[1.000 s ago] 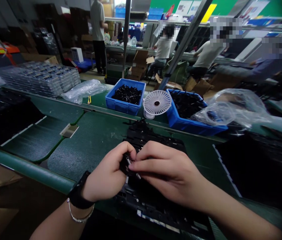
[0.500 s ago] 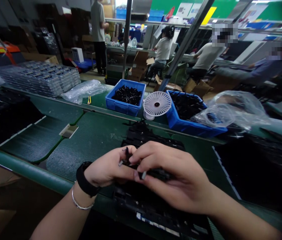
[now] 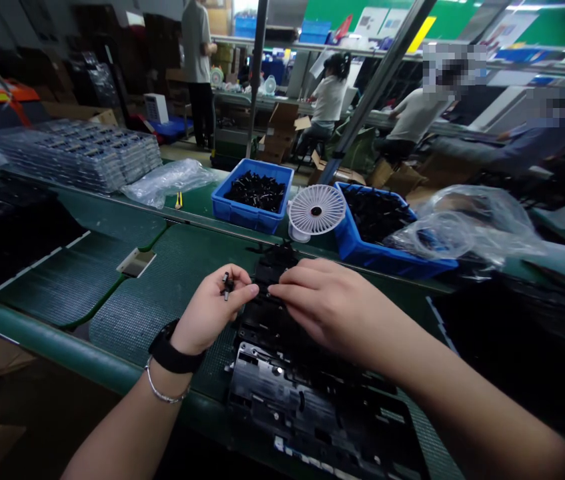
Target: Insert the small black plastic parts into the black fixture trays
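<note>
My left hand (image 3: 215, 310) is closed around several small black pieces with silvery ends (image 3: 227, 287), which show at its curled fingers. Its thumb tip points toward the right fingertips. My right hand (image 3: 335, 307) has its fingers pinched together over the far part of the black plastic panels; whatever is between the fingertips is too small to make out. Closest to me lies a black molded panel (image 3: 307, 413) with slots, shiny metal spots and a white-blue strip on its near edge. More black panels (image 3: 267, 320) lie behind it, partly hidden by my right hand.
Behind the rail stand a blue bin (image 3: 249, 217) of small black parts, a white fan (image 3: 317, 211) and a second blue bin (image 3: 392, 263). Stacked clear trays (image 3: 77, 160) and plastic film (image 3: 169, 183) sit at left. Dark sheets (image 3: 512, 347) lie at right. People work beyond.
Both hands have moved away from me, and their fingers have drawn slightly apart. The left hand has turned, showing the small pieces in it. More of the near panel is uncovered.
</note>
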### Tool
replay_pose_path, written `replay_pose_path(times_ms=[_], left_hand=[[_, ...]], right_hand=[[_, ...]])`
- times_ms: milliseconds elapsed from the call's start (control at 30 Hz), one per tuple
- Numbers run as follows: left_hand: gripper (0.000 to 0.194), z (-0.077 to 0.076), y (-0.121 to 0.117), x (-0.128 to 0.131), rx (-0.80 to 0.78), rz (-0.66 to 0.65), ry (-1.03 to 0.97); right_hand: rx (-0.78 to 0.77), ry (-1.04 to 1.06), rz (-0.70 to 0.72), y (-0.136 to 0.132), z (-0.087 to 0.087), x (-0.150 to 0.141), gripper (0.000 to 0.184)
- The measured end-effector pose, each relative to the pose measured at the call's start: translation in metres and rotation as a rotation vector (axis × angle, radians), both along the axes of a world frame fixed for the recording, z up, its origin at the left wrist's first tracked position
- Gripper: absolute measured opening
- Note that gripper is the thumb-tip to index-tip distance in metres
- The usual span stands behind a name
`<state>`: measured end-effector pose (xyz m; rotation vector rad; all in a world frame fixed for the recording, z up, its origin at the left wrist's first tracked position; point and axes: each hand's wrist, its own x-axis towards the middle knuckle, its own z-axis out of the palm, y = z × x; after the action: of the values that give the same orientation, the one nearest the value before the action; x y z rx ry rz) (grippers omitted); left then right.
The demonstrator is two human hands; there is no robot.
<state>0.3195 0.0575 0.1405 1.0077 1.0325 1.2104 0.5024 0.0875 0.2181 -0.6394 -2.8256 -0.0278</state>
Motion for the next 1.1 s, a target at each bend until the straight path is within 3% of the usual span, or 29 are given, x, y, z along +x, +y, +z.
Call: replay_pose_path(times_ms=[200,367,733,1100], left_hand=[[0.021,0.008,-0.003,0.005,0.176,-0.047,0.357],[0.021,0.010,-0.002,0.009,0.183,-0.036,0.459],[0.013,0.016,0.004,0.010,0.261,-0.067,0.527],[0.013,0.011,-0.002,0.013,0.276,-0.004,0.376]], right_hand=[[-0.140,-0.017,-0.063,0.007,-0.008,-0.005,0.021],[-0.174,-0.001,-0.062,0.008,-0.007,-0.005,0.019],[-0.334,0.043,-0.103,0.007,0.003,-0.002,0.024],[-0.393,0.230,-0.187,0.000,0.001,0.002,0.022]])
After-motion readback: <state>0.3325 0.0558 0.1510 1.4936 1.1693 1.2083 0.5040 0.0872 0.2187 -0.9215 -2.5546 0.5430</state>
